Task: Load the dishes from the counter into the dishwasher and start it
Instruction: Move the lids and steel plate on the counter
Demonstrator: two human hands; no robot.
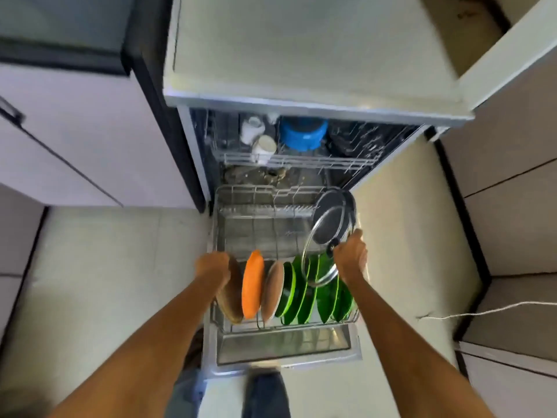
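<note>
No text, label, brand or number can be read anywhere in this view; the surfaces are blurred or plain.

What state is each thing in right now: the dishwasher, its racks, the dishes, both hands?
Dishwasher door: open, folded down.
Lower rack: pulled out, partly loaded.
Upper rack: inside, holding cups and a blue item.
Plates: upright in slots.
Glass lid: held above the rack.
Right hand: gripping the lid's knob.
Left hand: on the brown plate.
</note>
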